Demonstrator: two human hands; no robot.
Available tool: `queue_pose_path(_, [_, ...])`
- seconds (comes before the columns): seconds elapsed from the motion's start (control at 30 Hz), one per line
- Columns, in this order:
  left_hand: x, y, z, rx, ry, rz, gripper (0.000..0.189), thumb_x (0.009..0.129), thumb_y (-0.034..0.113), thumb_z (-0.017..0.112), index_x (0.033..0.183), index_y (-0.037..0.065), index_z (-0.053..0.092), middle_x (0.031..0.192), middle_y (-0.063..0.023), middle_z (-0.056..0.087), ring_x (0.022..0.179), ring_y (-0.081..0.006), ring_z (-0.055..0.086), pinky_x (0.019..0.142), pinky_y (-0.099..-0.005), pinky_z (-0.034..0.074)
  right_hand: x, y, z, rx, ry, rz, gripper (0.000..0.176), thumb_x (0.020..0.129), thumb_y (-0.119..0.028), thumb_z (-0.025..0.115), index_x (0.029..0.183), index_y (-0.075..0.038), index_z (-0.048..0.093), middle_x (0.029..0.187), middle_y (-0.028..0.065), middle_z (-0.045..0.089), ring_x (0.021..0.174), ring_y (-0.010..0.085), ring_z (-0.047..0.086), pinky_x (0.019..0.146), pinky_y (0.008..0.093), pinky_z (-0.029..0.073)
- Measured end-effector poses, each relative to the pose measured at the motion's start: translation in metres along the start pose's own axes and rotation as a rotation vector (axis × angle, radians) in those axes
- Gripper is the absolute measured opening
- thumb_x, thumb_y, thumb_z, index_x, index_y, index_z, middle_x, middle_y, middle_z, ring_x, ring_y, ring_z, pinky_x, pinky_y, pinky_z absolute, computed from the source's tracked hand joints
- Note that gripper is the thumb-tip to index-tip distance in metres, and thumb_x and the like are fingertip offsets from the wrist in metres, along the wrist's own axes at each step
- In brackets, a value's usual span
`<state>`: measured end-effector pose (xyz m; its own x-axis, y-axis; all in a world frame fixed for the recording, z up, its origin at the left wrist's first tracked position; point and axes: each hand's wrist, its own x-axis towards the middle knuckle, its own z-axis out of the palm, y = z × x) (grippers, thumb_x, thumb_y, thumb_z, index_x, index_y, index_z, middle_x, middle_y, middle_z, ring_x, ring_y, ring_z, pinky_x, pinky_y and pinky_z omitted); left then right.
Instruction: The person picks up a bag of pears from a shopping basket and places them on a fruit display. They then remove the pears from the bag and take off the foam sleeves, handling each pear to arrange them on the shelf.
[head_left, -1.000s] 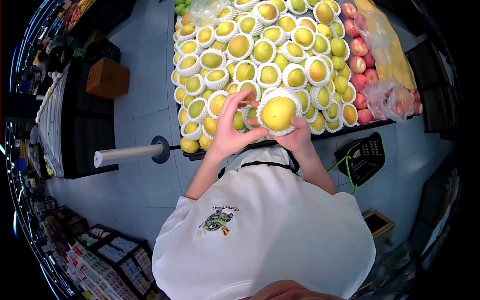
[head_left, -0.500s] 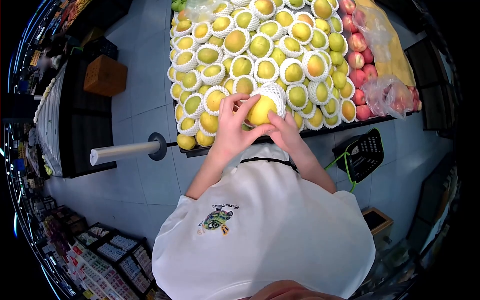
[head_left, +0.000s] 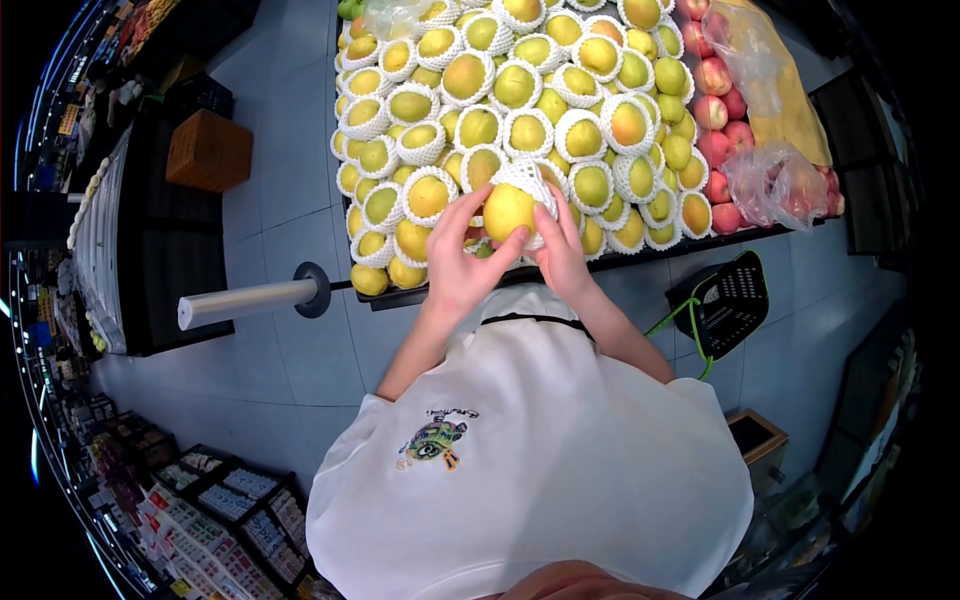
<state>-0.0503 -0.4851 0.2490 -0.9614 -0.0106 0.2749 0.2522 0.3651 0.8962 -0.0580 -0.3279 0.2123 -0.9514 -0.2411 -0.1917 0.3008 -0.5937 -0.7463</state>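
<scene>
A yellow pear (head_left: 508, 212) is held up between my two hands, over the front edge of the fruit display. A white foam net (head_left: 541, 190) covers its right and far side, leaving the smooth yellow skin bare toward me. My left hand (head_left: 462, 265) is closed around the pear's left side, thumb at its lower edge. On the other side, my right hand (head_left: 564, 262) grips the fruit through the net, with the thumb against the skin. Some fingers are hidden behind the pear. Just beyond lie rows of similar fruit (head_left: 515, 87), many in white foam nets.
Red apples (head_left: 714, 112) and a clear plastic bag (head_left: 778, 185) lie on the display's right side. A roll of plastic bags (head_left: 245, 304) sticks out at front left. A black basket with green trim (head_left: 732, 308) is at my right. A brown crate (head_left: 209, 150) stands left.
The pear has shifted slightly left and turned in my hands. My right hand has moved a little left and higher around the net.
</scene>
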Motion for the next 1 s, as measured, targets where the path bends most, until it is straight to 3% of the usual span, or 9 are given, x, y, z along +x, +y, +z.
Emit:
queue_pose_path(0.4, [-0.006, -0.007, 0.016, -0.254, 0.143, -0.16, 0.056, 0.098, 0.014, 0.075, 0.144, -0.008, 0.051, 0.132, -0.0191, 0.064, 0.116, -0.0239, 0.066, 0.085, -0.0338, 0.062, -0.002, -0.009, 0.001, -0.061, -0.149, -0.105, 0.064, 0.113, -0.041, 0.041, 0.164, -0.013, 0.013, 0.159, 0.0161, 0.034, 0.137, 0.0285, 0.052, 0.101, 0.0464, 0.057])
queue_pose_path(0.5, [-0.002, -0.009, 0.01, -0.55, 0.174, -0.15, 0.057, 0.103, 0.015, 0.068, 0.149, -0.006, 0.044, 0.138, -0.0178, 0.061, 0.124, -0.0235, 0.063, 0.094, -0.0362, 0.06, 0.001, -0.011, -0.009, -0.087, -0.118, -0.156, 0.059, 0.113, -0.042, 0.041, 0.158, -0.012, 0.016, 0.157, 0.0186, 0.033, 0.132, 0.0342, 0.057, 0.095, 0.0498, 0.061])
queue_pose_path(0.57, [0.0, -0.004, 0.001, -0.849, 0.132, -0.38, 0.054, 0.107, 0.017, 0.062, 0.151, -0.006, 0.041, 0.142, -0.0162, 0.059, 0.127, -0.0232, 0.061, 0.1, -0.0388, 0.058, 0.001, -0.012, -0.016, -0.282, -0.169, -0.314, 0.053, 0.11, -0.033, 0.052, 0.151, -0.01, 0.028, 0.153, 0.0184, 0.037, 0.127, 0.0313, 0.059, 0.096, 0.0466, 0.059])
queue_pose_path(0.6, [0.001, -0.001, 0.0, -0.864, 0.111, -0.396, 0.052, 0.109, 0.024, 0.057, 0.151, -0.004, 0.043, 0.143, -0.0151, 0.059, 0.127, -0.0238, 0.062, 0.102, -0.042, 0.058, 0.003, -0.011, -0.017, -0.282, -0.171, -0.315, 0.053, 0.11, -0.033, 0.052, 0.151, -0.01, 0.028, 0.153, 0.0184, 0.037, 0.127, 0.0313, 0.059, 0.096, 0.0466, 0.059])
queue_pose_path(0.67, [0.001, -0.005, -0.001, -1.0, 0.07, -0.416, 0.051, 0.11, 0.026, 0.055, 0.151, -0.002, 0.043, 0.144, -0.0144, 0.058, 0.128, -0.0245, 0.062, 0.103, -0.0437, 0.058, 0.007, -0.008, -0.02, -0.661, -0.106, -0.653, 0.056, 0.102, -0.017, 0.068, 0.147, -0.009, 0.035, 0.146, 0.0181, 0.044, 0.114, 0.0279, 0.062, 0.093, 0.0417, 0.057])
queue_pose_path(0.7, [0.001, -0.007, 0.0, -1.137, 0.026, -0.436, 0.05, 0.111, 0.028, 0.053, 0.151, -0.001, 0.044, 0.145, -0.0136, 0.058, 0.129, -0.0253, 0.062, 0.105, -0.0454, 0.057, 0.007, -0.009, -0.021, -0.661, -0.104, -0.654, 0.056, 0.102, -0.017, 0.068, 0.147, -0.009, 0.035, 0.146, 0.0181, 0.044, 0.114, 0.0279, 0.062, 0.093, 0.0417, 0.057])
queue_pose_path(0.77, [-0.002, -0.009, 0.003, -1.187, 0.017, -0.456, 0.049, 0.112, 0.03, 0.051, 0.151, 0.001, 0.044, 0.145, -0.0131, 0.058, 0.129, -0.0258, 0.062, 0.105, -0.0466, 0.056, 0.005, -0.011, -0.021, -0.978, 0.13, -1.164, 0.06, 0.087, -0.007, 0.083, 0.137, -0.008, 0.051, 0.133, 0.0146, 0.052, 0.103, 0.0267, 0.061, 0.087, 0.0382, 0.053])
queue_pose_path(0.87, [-0.005, -0.02, 0.01, -1.29, -0.028, -0.464, 0.047, 0.112, 0.032, 0.049, 0.149, 0.002, 0.046, 0.144, -0.0119, 0.058, 0.13, -0.0261, 0.061, 0.107, -0.0474, 0.055, -0.001, -0.03, -0.01, -1.108, -0.043, -1.191, 0.05, 0.077, -0.003, 0.088, 0.12, -0.005, 0.062, 0.114, 0.012, 0.06, 0.096, 0.0265, 0.061, 0.08, 0.0368, 0.053])
queue_pose_path(1.0, [-0.007, -0.013, 0.016, -1.22, -0.027, -0.458, 0.044, 0.113, 0.033, 0.049, 0.144, 0.002, 0.049, 0.142, -0.0113, 0.06, 0.129, -0.0244, 0.061, 0.106, -0.0446, 0.055, 0.009, -0.034, -0.006, -1.078, 0.004, -1.134, 0.043, 0.071, -0.004, 0.092, 0.107, -0.004, 0.068, 0.103, 0.0091, 0.062, 0.092, 0.0271, 0.062, 0.08, 0.0361, 0.053])
